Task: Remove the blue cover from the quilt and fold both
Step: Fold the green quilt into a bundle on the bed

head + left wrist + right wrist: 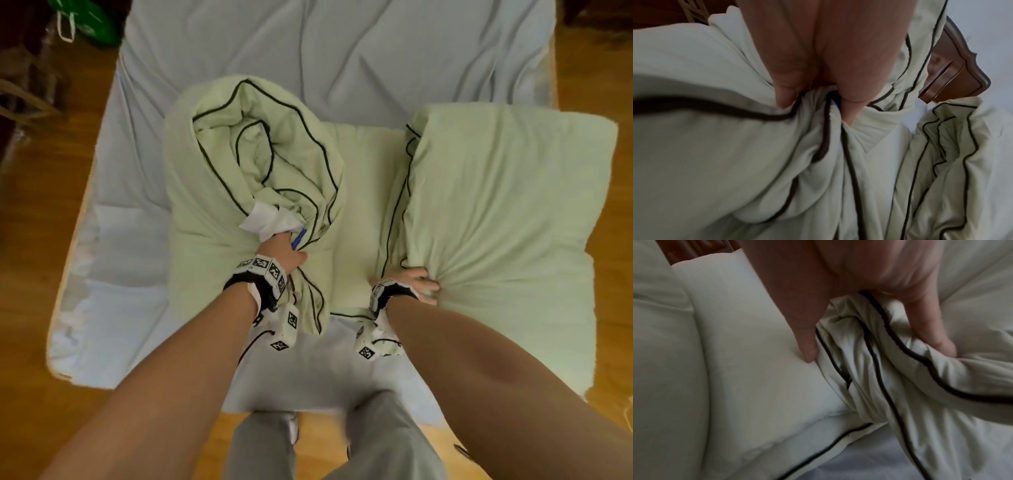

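Note:
A pale green quilt (370, 192) with dark piping lies bunched on the light blue cover (342, 51), which is spread flat beneath it. My left hand (286, 251) grips a gathered fold of the quilt's left bundle (239, 144), beside white labels (267, 221) and a small blue tag (298, 239). In the left wrist view my left hand (818, 107) pinches the piped folds of the quilt (715, 138). My right hand (421, 284) clutches the puffy right part (496, 205). The right wrist view shows my right hand (877, 345) with piped edges of the quilt (756, 369) bunched inside it.
Wooden floor (41, 240) surrounds the bed on both sides. A green bag (89, 20) and dark furniture (20, 102) sit at the far left. My legs in grey trousers (376, 438) stand at the near edge. A carved wooden headboard (953, 73) shows behind the quilt.

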